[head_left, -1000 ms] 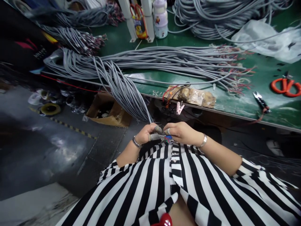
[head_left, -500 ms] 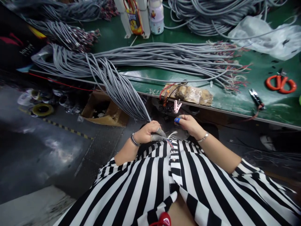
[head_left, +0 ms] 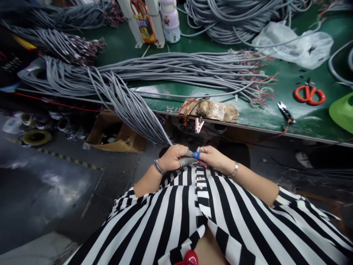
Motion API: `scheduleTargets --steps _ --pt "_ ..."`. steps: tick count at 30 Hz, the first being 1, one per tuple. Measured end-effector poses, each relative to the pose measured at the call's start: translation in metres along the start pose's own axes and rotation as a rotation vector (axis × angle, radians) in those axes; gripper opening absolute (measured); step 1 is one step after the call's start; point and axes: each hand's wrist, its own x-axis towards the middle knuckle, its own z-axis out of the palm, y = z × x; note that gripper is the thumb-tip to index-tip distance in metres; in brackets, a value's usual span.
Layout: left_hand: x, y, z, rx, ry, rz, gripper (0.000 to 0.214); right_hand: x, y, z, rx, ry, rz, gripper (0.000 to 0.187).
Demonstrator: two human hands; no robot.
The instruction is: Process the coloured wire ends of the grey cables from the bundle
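Note:
My left hand point(head_left: 174, 157) is closed around the end of a grey cable point(head_left: 165, 139), close to my striped shirt below the bench edge. Grey covers sit on its fingertips. That cable comes from a big bundle of grey cables point(head_left: 129, 103) hanging off the green bench point(head_left: 275, 117). My right hand point(head_left: 213, 157) touches the left one, fingers pinched on thin coloured wires at the cable's end. A blue band wraps one of its fingers. Both wrists wear bracelets.
On the bench lie long grey cables with stripped coloured ends point(head_left: 253, 84), orange scissors point(head_left: 309, 94), small cutters point(head_left: 285, 111), a taped block with a pink clip point(head_left: 211, 110), a plastic bag point(head_left: 298, 44) and bottles point(head_left: 169, 20). A cardboard box point(head_left: 116, 134) and tape rolls point(head_left: 35, 137) sit on the floor.
My right hand pulled away from the cable end half a second ago and has come back against my left hand. The view has shifted to the right.

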Motion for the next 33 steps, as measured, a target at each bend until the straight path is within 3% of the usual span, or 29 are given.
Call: scheduleTargets --steps 6,11,13,15,20,22,27,33 --pt "-0.004 0.000 -0.008 -0.078 -0.058 -0.137 0.032 0.027 0.009 0.002 0.051 0.275 -0.057 0.046" --pt "-0.015 0.006 -0.013 -0.370 -0.012 -0.294 0.032 0.036 0.013 -0.024 0.287 0.519 -0.023 0.047" --pt "-0.017 0.008 -0.012 -0.445 0.113 -0.333 0.031 0.036 0.013 -0.038 0.366 0.483 -0.074 0.049" --pt "-0.014 0.009 -0.008 -0.480 0.250 -0.355 0.030 0.036 0.011 -0.045 0.383 0.368 -0.094 0.053" --pt "0.007 0.010 0.005 -0.558 0.464 -0.401 0.035 0.045 -0.003 -0.038 0.352 0.155 -0.062 0.064" --pt "0.017 0.009 0.009 -0.562 0.499 -0.404 0.038 0.050 -0.009 -0.030 0.333 0.178 -0.106 0.063" --pt "0.033 0.007 0.012 -0.554 0.537 -0.453 0.040 0.059 -0.010 -0.017 0.314 0.439 -0.305 0.061" --pt "0.038 0.007 0.013 -0.553 0.519 -0.480 0.038 0.068 -0.015 -0.017 0.656 0.287 -0.162 0.059"
